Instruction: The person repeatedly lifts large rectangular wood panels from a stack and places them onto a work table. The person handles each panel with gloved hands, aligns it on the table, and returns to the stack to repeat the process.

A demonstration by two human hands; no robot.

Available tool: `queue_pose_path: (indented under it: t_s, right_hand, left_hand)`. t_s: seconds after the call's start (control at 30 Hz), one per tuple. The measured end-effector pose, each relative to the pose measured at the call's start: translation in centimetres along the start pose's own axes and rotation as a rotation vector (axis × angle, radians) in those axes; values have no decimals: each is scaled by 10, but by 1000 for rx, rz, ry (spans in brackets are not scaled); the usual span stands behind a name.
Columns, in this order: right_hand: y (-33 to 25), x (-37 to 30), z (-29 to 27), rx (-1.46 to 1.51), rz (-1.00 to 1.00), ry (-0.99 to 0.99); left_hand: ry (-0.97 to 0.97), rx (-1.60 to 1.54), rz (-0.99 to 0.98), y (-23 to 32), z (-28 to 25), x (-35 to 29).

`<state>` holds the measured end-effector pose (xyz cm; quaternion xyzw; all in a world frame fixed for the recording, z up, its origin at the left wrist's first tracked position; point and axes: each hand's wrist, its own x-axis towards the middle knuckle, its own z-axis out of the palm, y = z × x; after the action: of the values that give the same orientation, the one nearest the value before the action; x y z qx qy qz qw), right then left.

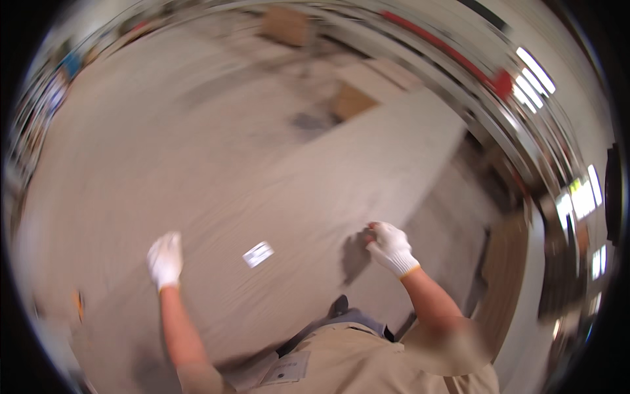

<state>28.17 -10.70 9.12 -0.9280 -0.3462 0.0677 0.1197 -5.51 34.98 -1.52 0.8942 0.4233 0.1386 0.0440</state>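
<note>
A wide, pale board (420,141) stretches beneath both my hands, running from the lower left toward the upper right. My left hand (165,261), in a white knit glove, is over its left part; the fingers look curled together, and blur hides whether anything is in them. My right hand (392,248), gloved too, is above the board's right side and casts a shadow to its left. Its fingers are bent closed, with reddish tips showing; what they hold, if anything, I cannot make out. Between the hands, a small white printed label (258,254) lies on the board.
An orange, slender object (80,305) is at the lower left. Brown boxlike pieces (354,102) stand beyond the board. A long red bar (440,49) runs along the far side. Stacked brown sheets (506,272) are at my right. The surroundings are smeared by motion.
</note>
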Motion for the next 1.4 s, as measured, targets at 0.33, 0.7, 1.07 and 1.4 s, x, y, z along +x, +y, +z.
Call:
queue_pose_path:
  t_s: [0.33, 0.7, 1.07, 1.4]
  right_hand:
    - [-32, 51, 117, -143, -399, 77]
    - [-29, 48, 91, -98, -358, 53]
    - [-8, 81, 99, -55, -609, 85]
    - [-9, 25, 107, 266, -761, 42]
  left_hand:
    - [14, -136, -281, -21, -24, -21]
    - [96, -113, -302, 0, -22, -6]
    - [-7, -95, -396, 150, -36, -119]
    - [425, -170, -283, 265, -8, -261]
